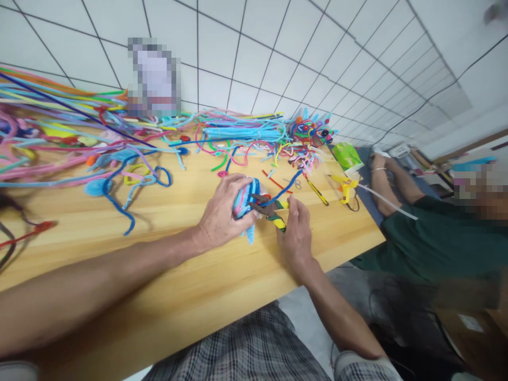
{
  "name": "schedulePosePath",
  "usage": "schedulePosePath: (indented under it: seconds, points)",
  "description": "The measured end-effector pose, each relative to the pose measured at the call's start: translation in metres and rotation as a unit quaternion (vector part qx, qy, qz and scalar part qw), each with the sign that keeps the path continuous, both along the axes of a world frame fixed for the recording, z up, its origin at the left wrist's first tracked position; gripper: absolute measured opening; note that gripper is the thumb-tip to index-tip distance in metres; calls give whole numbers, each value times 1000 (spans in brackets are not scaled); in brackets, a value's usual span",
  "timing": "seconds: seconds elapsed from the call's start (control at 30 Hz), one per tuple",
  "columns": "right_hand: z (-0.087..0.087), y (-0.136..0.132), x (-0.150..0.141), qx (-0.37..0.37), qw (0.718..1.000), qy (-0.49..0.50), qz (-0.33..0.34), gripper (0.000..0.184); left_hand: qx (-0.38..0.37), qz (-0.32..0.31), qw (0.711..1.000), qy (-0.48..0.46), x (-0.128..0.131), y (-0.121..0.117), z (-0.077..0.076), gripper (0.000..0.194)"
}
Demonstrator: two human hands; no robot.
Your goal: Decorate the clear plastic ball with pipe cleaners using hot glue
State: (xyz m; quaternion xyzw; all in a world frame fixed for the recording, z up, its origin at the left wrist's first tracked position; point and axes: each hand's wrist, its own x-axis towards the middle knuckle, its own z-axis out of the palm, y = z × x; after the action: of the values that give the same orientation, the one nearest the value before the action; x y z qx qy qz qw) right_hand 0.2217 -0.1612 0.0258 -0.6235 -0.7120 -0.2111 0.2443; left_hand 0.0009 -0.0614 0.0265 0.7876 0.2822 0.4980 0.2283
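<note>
My left hand is wrapped round a small craft figure made of blue, pink and white pipe cleaners, with light blue tips hanging below. In my right hand is a pair of pliers with yellow and green handles. Their dark jaws meet the figure's right side. From that spot a dark blue pipe cleaner sticks out up and to the right. Whether the jaws grip it I cannot tell. My fingers hide much of the figure.
Bundled pipe cleaners lie along the tiled wall, beside finished colourful figures. Right of my hands are a yellow utility knife, small scissors and a yellow glue gun. A person in dark green sits at the right.
</note>
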Motion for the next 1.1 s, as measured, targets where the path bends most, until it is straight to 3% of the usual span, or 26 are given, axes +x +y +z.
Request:
schedulePosePath:
  seconds: [0.5,0.8,1.1]
  points:
    - [-6,-5,12,-82,995,-15,-49,67,-45,-18,998,51,0,3,-3,62]
    - [3,2,11,-93,992,-57,-66,44,-42,-18,998,44,0,4,-4,60]
    - [10,16,21,-130,990,-50,-12,28,-53,-10,998,22,0,7,6,55]
